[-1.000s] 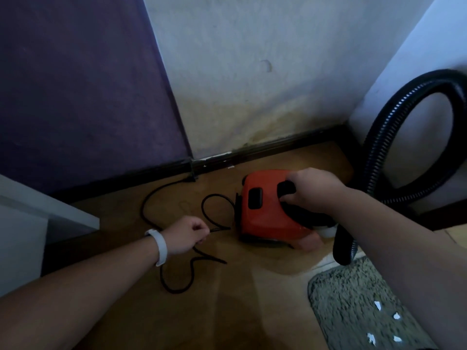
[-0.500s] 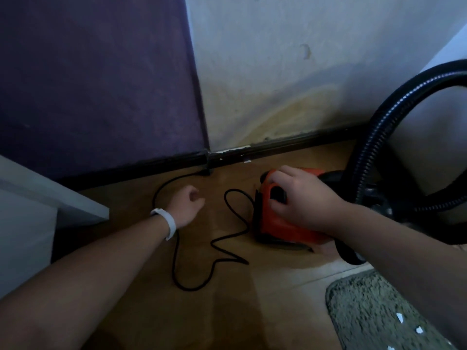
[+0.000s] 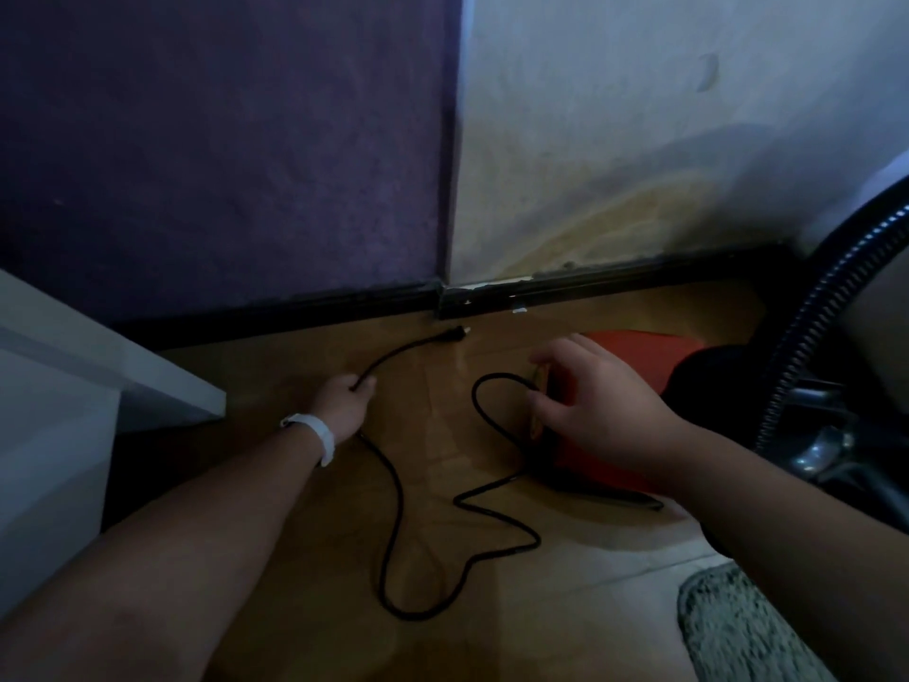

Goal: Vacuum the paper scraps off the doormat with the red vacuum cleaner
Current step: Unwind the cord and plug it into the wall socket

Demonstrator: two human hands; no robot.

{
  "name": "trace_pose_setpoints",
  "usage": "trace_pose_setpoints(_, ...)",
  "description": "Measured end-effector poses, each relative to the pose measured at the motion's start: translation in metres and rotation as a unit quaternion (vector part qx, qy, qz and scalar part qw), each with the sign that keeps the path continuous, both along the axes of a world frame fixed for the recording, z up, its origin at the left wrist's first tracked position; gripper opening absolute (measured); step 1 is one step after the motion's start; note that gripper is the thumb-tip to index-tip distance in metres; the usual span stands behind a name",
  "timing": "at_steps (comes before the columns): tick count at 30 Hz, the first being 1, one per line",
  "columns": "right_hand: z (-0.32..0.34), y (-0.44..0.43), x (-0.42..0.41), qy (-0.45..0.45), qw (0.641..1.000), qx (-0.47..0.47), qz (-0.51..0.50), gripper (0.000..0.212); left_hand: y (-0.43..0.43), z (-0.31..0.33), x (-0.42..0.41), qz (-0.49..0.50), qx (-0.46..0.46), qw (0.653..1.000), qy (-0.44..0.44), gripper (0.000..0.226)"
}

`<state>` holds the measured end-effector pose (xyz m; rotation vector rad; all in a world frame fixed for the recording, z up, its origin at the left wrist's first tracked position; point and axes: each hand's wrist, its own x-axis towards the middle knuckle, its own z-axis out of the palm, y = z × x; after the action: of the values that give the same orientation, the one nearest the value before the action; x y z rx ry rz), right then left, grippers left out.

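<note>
The red vacuum cleaner (image 3: 634,354) sits on the wooden floor near the wall, partly behind my right hand (image 3: 590,415). That hand rests on its left end with fingers curled and spread. Its black power cord (image 3: 393,499) loops across the floor. My left hand (image 3: 344,403), a white band on the wrist, is closed on the cord a short way behind the plug (image 3: 455,333), which lies by the skirting board. A corner of the grey doormat (image 3: 733,627) shows at bottom right; no paper scraps are visible on that part.
The ribbed black hose (image 3: 826,317) arcs up at the right edge over metal fittings. A white furniture edge (image 3: 123,376) juts in from the left. A dark skirting board (image 3: 590,283) runs under the purple and white walls.
My left hand has reached forward along the cord toward the plug and closed on it. My right hand slid from the vacuum's handle to its left end. The view has shifted left.
</note>
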<state>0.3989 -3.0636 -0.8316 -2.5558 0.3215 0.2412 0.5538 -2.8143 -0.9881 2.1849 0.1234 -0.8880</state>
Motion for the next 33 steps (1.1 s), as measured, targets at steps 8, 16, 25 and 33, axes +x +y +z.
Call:
trace_pose_setpoints(8, -0.004, 0.018, 0.007, 0.001, 0.998, 0.053, -0.046, 0.049, -0.055, 0.085, -0.055, -0.045, -0.265, 0.962, -0.048, 0.037)
trace_pose_setpoints(16, 0.015, 0.026, 0.005, -0.062, 0.988, 0.118, -0.075, 0.034, -0.074, 0.157, -0.098, -0.128, -0.342, 0.924, -0.112, 0.035)
trace_pose_setpoints(25, 0.071, 0.004, 0.003, -0.134, 0.828, 0.472, -0.272, 0.020, -0.092, 0.205, -0.128, -0.268, -0.255, 0.925, -0.081, 0.030)
trace_pose_setpoints(33, 0.139, -0.023, 0.012, -0.187, 0.766, 0.552, -0.273, 0.015, -0.088, 0.265, -0.109, -0.336, -0.117, 0.917, -0.179, 0.041)
